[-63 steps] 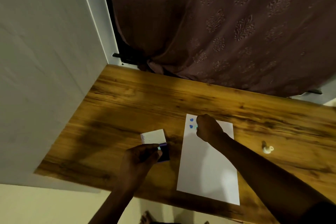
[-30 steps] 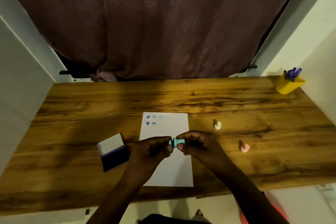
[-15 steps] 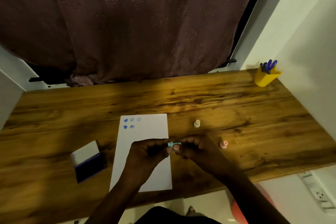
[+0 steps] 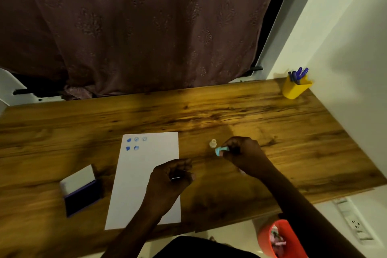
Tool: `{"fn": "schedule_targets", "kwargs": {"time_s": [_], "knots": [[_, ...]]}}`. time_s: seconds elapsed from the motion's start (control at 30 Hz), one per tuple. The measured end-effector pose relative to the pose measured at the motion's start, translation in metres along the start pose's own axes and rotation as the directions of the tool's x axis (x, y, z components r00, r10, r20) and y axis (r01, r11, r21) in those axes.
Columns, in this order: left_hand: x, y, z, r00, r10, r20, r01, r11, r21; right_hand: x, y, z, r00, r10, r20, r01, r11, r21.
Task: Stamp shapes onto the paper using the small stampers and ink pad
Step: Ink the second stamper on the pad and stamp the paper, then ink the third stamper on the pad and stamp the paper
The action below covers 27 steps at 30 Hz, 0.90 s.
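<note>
A white sheet of paper (image 4: 144,178) lies on the wooden desk (image 4: 230,119), with several blue stamped shapes (image 4: 136,143) near its top left corner. My right hand (image 4: 243,153) is to the right of the paper, shut on a small teal stamper (image 4: 220,150) held just above the desk. A cream stamper (image 4: 213,143) stands upright right beside it. My left hand (image 4: 171,178) hovers over the paper's right edge with fingers curled; nothing is visible in it. The open ink pad (image 4: 80,189), dark blue with a white lid, sits left of the paper.
A yellow pen holder (image 4: 295,88) with blue pens stands in the far right corner by the white wall. A brown curtain (image 4: 136,27) hangs behind the desk. A red bin (image 4: 280,239) and a wall socket (image 4: 354,224) lie below the desk's front edge.
My right hand has carried the teal stamper away from my left hand, to the right off the paper and next to the cream stamper. My left hand has let go and stayed over the paper.
</note>
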<state>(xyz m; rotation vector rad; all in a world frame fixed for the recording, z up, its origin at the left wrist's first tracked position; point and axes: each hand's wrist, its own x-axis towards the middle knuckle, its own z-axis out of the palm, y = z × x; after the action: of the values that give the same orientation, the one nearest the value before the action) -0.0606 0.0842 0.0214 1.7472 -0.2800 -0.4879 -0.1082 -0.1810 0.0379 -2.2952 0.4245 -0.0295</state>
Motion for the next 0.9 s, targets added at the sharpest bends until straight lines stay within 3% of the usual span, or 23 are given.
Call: {"fn": "schedule_targets", "kwargs": {"time_s": [0.13,0.23,0.9], "knots": [[-0.004,-0.008,-0.002,0.999,-0.030,-0.021,0.031,0.997,0.072,0.035,0.022,-0.002,1.000,-0.016,0.024,0.022,0.955,-0.295],[-0.009,-0.014,-0.003,0.997,-0.045,-0.061,0.049,0.996,0.069,0.055,0.029,0.004,0.997,0.023,0.075,0.008,0.921,-0.389],[-0.018,-0.019,-0.008,0.993,-0.068,-0.101,0.080,0.989,0.124,0.056,0.030,0.008,0.995,0.065,0.081,-0.023,0.900,-0.436]]}}
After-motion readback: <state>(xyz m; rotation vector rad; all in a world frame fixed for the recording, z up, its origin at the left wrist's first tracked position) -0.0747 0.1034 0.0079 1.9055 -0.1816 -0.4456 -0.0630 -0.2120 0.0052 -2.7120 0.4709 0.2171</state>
